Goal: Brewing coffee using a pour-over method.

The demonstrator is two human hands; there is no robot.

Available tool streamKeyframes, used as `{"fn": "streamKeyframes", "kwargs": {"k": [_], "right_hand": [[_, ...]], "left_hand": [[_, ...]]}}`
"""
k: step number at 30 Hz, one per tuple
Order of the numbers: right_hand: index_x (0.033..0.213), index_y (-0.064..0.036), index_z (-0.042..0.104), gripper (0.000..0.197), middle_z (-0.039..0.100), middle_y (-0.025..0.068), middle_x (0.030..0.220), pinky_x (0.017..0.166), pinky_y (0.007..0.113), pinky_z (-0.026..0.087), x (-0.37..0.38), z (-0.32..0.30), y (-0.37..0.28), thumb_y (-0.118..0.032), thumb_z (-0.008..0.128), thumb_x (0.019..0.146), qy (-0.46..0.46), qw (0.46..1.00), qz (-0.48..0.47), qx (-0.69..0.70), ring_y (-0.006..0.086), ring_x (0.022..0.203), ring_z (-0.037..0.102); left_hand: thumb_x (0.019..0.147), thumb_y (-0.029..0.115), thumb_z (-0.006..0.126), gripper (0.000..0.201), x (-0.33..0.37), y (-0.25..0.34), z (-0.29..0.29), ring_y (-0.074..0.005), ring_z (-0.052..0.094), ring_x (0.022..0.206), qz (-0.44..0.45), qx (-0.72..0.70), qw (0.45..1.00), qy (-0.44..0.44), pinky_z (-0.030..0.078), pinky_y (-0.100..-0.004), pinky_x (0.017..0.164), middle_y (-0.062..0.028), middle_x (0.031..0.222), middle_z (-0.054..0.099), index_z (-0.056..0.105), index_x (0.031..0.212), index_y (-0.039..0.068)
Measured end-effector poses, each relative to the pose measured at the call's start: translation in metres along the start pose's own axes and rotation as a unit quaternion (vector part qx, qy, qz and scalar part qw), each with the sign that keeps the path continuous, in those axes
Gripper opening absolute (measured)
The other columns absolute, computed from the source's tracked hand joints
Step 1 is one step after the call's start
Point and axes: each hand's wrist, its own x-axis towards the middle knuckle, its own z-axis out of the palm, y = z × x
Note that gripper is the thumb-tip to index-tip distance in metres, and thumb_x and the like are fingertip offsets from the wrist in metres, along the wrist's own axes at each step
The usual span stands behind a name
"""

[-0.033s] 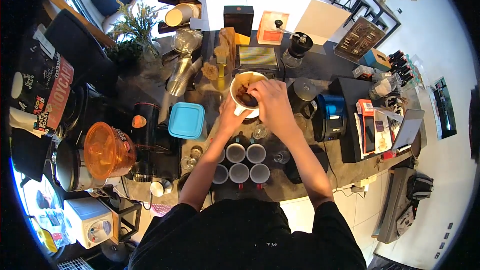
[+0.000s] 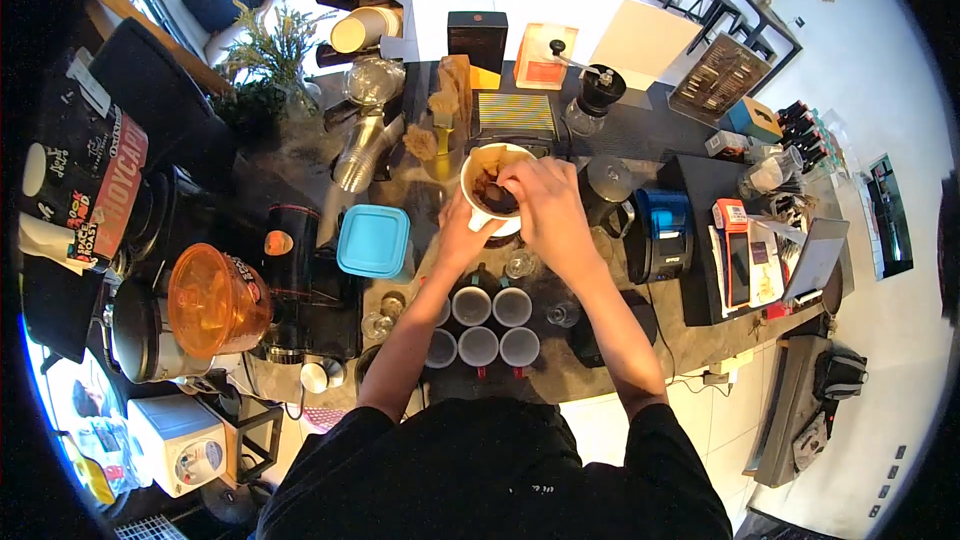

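Note:
A white coffee dripper (image 2: 480,221) stands on the counter in front of me, with a brownish paper filter (image 2: 487,156) in it. Dark coffee grounds (image 2: 492,195) lie inside the filter. My left hand (image 2: 458,238) is wrapped against the dripper's near left side. Over the opening, my right hand (image 2: 547,202) has its fingers drawn together and dipped inside. Whatever those fingers hold, if anything, is hidden. Several pale-lined mugs (image 2: 478,346) stand in rows between my forearms, some with red handles.
A blue-lidded container (image 2: 373,241) sits left of the dripper. To its right are a dark kettle-like jug (image 2: 607,183) and a blue-black machine (image 2: 662,235). Behind stand a hand grinder (image 2: 598,90) and stacked metal cups (image 2: 362,152). An orange tub (image 2: 212,300) is far left; small glasses (image 2: 562,314) flank the mugs.
The fingers of my right hand have shifted very slightly within the dripper. My left hand and the things around stay in place.

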Motion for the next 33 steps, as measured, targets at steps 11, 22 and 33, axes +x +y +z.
{"fn": "streamKeyframes", "kwargs": {"k": [11, 22, 33], "right_hand": [[0.095, -0.0037, 0.06, 0.006, 0.062, 0.0102, 0.092, 0.088, 0.041, 0.04, -0.01, 0.008, 0.001, -0.004, 0.059, 0.089, -0.028, 1.0, -0.002, 0.001, 0.0306, 0.094, 0.057], [0.095, -0.0053, 0.061, 0.007, 0.062, 0.0102, 0.093, 0.088, 0.041, 0.04, -0.004, 0.001, 0.001, -0.003, 0.06, 0.089, 0.009, 1.0, 0.003, 0.023, 0.0309, 0.094, 0.057], [0.096, -0.0041, 0.06, 0.007, 0.064, 0.0117, 0.094, 0.086, 0.041, 0.04, -0.001, 0.007, 0.006, -0.01, 0.06, 0.092, -0.004, 1.0, 0.029, -0.005, 0.0319, 0.094, 0.057]], "left_hand": [[0.075, 0.029, 0.081, 0.077, 0.001, 0.004, -0.001, -0.0333, 0.051, 0.129, -0.008, 0.007, 1.0, -0.002, 0.034, -0.0486, 0.107, -0.0111, 0.136, 0.055, 0.047, 0.141, 0.011], [0.075, 0.03, 0.081, 0.081, 0.0, 0.004, -0.001, -0.0334, 0.049, 0.131, -0.001, -0.023, 1.0, 0.004, 0.033, -0.0497, 0.107, -0.0113, 0.14, 0.052, 0.044, 0.143, 0.011], [0.073, 0.023, 0.081, 0.074, -0.001, 0.017, -0.002, -0.0339, 0.053, 0.126, 0.011, -0.031, 0.999, 0.018, 0.04, -0.0462, 0.104, -0.0115, 0.134, 0.056, 0.049, 0.138, 0.008]]}}
